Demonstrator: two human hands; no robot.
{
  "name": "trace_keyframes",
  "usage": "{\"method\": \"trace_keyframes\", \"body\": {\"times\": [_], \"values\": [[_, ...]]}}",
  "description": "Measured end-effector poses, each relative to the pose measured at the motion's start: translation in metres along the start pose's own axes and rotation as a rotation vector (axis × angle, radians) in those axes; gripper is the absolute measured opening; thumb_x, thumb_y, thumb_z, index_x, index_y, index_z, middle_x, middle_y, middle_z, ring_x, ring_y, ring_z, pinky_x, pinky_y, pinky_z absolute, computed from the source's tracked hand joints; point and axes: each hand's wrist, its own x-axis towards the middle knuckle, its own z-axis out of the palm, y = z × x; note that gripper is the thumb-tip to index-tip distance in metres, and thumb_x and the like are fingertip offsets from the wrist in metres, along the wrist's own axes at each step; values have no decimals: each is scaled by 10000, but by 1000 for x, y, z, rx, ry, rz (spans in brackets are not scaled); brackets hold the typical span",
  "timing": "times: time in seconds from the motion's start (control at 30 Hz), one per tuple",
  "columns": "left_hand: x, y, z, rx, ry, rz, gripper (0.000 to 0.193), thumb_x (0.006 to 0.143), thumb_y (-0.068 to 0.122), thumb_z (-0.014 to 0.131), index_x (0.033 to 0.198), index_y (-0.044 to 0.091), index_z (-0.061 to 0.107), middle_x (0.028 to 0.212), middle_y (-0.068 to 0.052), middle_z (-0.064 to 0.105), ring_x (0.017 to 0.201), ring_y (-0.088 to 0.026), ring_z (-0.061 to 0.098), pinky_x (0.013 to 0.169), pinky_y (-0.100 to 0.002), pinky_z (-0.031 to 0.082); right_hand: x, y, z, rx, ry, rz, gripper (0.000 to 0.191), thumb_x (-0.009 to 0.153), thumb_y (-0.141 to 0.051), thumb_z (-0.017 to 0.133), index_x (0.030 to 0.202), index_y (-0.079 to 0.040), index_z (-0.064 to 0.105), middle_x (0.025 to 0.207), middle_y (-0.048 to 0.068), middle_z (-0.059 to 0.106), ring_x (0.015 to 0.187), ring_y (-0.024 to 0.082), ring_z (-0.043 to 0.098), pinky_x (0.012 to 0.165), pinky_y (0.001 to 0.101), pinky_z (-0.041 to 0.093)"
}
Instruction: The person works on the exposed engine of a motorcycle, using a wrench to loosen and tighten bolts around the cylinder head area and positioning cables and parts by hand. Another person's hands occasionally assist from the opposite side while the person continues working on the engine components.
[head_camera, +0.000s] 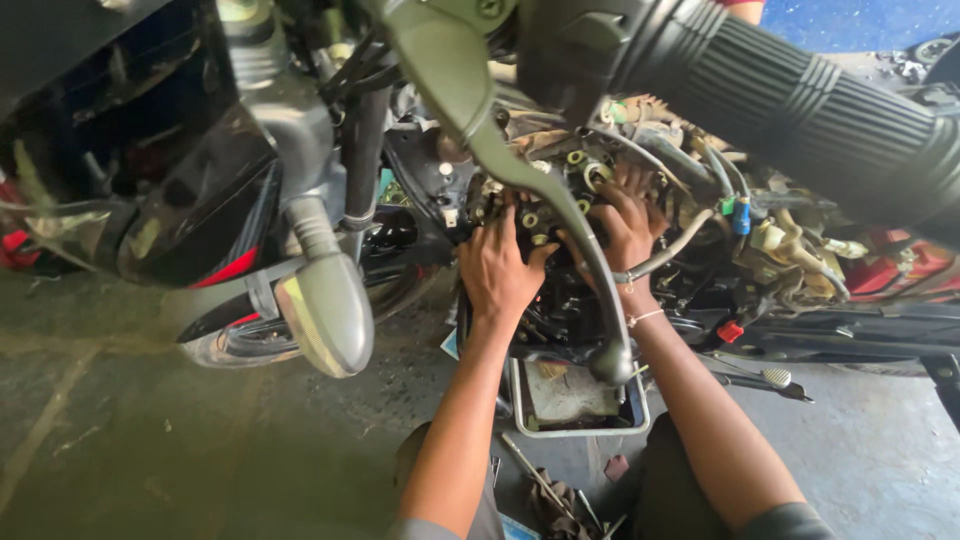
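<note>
Both my hands reach into a motorcycle's exposed engine, a dark block with brass-coloured fittings and bolts. My left hand presses on the engine's left face with fingers spread. My right hand grips a part on the engine's right side, fingers curled around it; the part itself is hidden by the fingers. A thin bracelet circles my right wrist. A handlebar brake lever crosses in front of both hands.
A black ribbed handlebar grip fills the top right. A turn signal and the front wheel sit at left. A metal drain tray lies on the concrete floor below the engine. Tools lie near my knees. Hoses and wires hang to the right.
</note>
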Motion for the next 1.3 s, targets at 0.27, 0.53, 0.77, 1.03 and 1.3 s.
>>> {"method": "trace_keyframes", "body": {"times": [0.27, 0.53, 0.77, 1.03, 1.3], "values": [[-4, 0, 16, 33, 12, -6, 697, 751, 388, 811, 1337, 61, 622, 1149, -108, 678, 1061, -313, 630, 869, -474, 459, -2, 3, -2, -5, -40, 11, 383, 723, -249, 853, 996, -45, 680, 1373, 178, 650, 1291, 372, 556, 1064, 497, 336], [-3, 9, 11, 9, 50, -5, 585, 775, 425, 811, 1184, 44, 638, 1097, -131, 640, 1032, -343, 612, 862, -500, 457, -1, -10, -3, -17, -26, 34, 394, 745, -270, 877, 980, -33, 670, 1345, 179, 664, 1277, 367, 556, 1027, 517, 315], [0, 14, 6, -12, 58, -36, 527, 802, 365, 787, 1209, 63, 642, 1099, -110, 659, 1031, -345, 628, 827, -501, 451, -3, -15, -8, 11, 39, -2, 326, 772, -228, 886, 938, -54, 666, 1383, 163, 657, 1345, 349, 573, 1069, 494, 348], [2, 15, -12, -102, 43, -67, 430, 790, 217, 790, 1206, 129, 728, 1048, -93, 716, 999, -345, 643, 826, -498, 464, -16, -10, -16, 122, 136, -25, 369, 793, -88, 903, 1003, -64, 600, 1377, 130, 640, 1329, 341, 597, 1064, 479, 442], [-12, -8, -18, -92, 136, -100, 336, 806, 275, 823, 1087, 117, 725, 1107, -75, 708, 1013, -318, 623, 884, -436, 482, -21, -1, -41, 161, 197, 153, 347, 821, -27, 848, 1033, -36, 573, 1377, 154, 653, 1216, 337, 633, 1018, 450, 470]]}}
